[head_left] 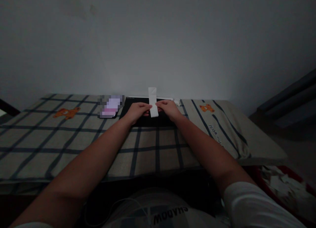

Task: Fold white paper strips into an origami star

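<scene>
Narrow white paper strip (153,102) stands long-axis away from me, over the flat black board (148,117) at the checked bed cover's (74,139) far edge. Both hands pinch its lower part, left hand (138,111) and right hand (168,108) equally near; the grip looks closed, though it's dim.

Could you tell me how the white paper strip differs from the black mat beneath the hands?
The paper strip is white, narrow and pinched by the left hand and right hand; the black mat is dark, broad and lies flat on the checked cloth. Both look rectangular.
</scene>
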The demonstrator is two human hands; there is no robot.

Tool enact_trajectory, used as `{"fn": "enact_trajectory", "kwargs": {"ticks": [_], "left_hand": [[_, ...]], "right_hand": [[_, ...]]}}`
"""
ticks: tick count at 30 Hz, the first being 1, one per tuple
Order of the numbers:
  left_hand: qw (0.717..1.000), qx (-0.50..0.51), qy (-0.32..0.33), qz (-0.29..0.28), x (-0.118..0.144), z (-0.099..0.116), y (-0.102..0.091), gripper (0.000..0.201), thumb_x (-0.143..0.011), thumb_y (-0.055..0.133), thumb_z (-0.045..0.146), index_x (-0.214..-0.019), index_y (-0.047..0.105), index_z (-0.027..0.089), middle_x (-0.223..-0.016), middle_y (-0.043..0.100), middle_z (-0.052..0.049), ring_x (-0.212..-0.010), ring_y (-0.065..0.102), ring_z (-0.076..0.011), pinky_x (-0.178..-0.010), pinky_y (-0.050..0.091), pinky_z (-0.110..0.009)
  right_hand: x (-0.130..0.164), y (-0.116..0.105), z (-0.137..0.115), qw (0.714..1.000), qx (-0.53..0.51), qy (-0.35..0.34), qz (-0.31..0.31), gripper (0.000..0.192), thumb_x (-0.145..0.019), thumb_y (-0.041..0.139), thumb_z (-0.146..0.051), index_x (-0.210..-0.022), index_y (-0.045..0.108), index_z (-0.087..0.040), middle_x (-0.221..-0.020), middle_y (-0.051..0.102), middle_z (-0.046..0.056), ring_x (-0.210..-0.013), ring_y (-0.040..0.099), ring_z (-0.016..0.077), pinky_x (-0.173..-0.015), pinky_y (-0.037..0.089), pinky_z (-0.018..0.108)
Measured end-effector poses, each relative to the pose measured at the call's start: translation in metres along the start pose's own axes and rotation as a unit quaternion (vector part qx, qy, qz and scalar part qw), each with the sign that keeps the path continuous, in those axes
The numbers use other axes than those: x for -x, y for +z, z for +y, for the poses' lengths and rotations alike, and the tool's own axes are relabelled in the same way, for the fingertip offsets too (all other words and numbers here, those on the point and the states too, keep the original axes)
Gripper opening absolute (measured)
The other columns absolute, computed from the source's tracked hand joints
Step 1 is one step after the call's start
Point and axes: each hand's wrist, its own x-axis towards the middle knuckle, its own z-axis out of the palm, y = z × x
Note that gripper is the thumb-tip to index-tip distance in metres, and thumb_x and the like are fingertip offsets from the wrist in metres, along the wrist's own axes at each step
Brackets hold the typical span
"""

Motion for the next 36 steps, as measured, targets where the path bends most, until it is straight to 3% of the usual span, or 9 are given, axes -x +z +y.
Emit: {"fn": "enact_trajectory", "kwargs": {"ticks": [8, 14, 20, 26, 32, 36], "left_hand": [[0.998, -0.023, 0.039, 0.048, -0.0019, -0.0014, -0.0013, 0.030, -0.058, 0.076, 0.039, -0.072, 0.069, 0.013, -0.068, 0.066, -0.005, -0.058, 0.056, -0.0121, -0.060, 0.047, -0.027], [1.000, 0.004, -0.003, 0.000, -0.0016, -0.0021, -0.0018, 0.032, -0.058, 0.076, 0.039, -0.076, 0.070, 0.013, -0.073, 0.066, -0.006, -0.065, 0.058, -0.0127, -0.060, 0.048, -0.025], [0.999, -0.017, 0.034, 0.031, -0.0051, -0.0056, -0.0033, 0.029, -0.060, 0.075, 0.038, -0.074, 0.069, 0.013, -0.071, 0.065, -0.005, -0.062, 0.056, -0.0110, -0.059, 0.047, -0.024], [1.000, 0.001, -0.007, 0.000, -0.0031, -0.0044, -0.0020, 0.029, -0.059, 0.076, 0.037, -0.074, 0.069, 0.013, -0.070, 0.064, -0.004, -0.061, 0.056, -0.0109, -0.059, 0.048, -0.024], [0.999, -0.013, 0.019, 0.025, -0.0023, -0.0029, -0.0014, 0.028, -0.058, 0.076, 0.036, -0.072, 0.069, 0.013, -0.069, 0.063, -0.004, -0.060, 0.054, -0.0104, -0.059, 0.048, -0.025], [1.000, 0.000, -0.012, -0.001, -0.0023, -0.0029, -0.0011, 0.027, -0.058, 0.076, 0.035, -0.072, 0.069, 0.013, -0.068, 0.062, -0.004, -0.060, 0.055, -0.0110, -0.059, 0.048, -0.026]], "right_hand": [[-0.0001, -0.0008, 0.0034, 0.998, -0.024, 0.032, -0.040, 0.010, -0.071, 0.065, -0.023, -0.076, 0.067, -0.015, -0.067, 0.066, 0.002, -0.060, 0.057, 0.0090, -0.066, 0.049, 0.025], [-0.0006, 0.0003, 0.0020, 1.000, -0.008, 0.007, 0.000, 0.010, -0.072, 0.064, -0.023, -0.075, 0.066, -0.014, -0.064, 0.064, 0.001, -0.057, 0.055, 0.0076, -0.061, 0.047, 0.022], [0.0019, 0.0003, 0.0000, 0.998, -0.026, 0.038, -0.034, 0.009, -0.072, 0.064, -0.022, -0.075, 0.066, -0.014, -0.065, 0.064, 0.001, -0.060, 0.056, 0.0080, -0.063, 0.047, 0.022], [0.0012, 0.0005, 0.0011, 1.000, 0.002, 0.008, -0.003, 0.011, -0.071, 0.064, -0.024, -0.075, 0.066, -0.014, -0.062, 0.062, 0.000, -0.055, 0.053, 0.0071, -0.059, 0.044, 0.022], [0.0004, 0.0007, 0.0016, 1.000, -0.021, 0.009, -0.013, 0.016, -0.069, 0.066, -0.027, -0.078, 0.067, -0.014, -0.066, 0.064, 0.001, -0.059, 0.055, 0.0083, -0.062, 0.045, 0.023], [0.0008, 0.0008, 0.0006, 1.000, -0.002, -0.021, 0.017, 0.016, -0.069, 0.065, -0.028, -0.076, 0.067, -0.013, -0.063, 0.062, 0.000, -0.055, 0.052, 0.0079, -0.058, 0.042, 0.023]]}}
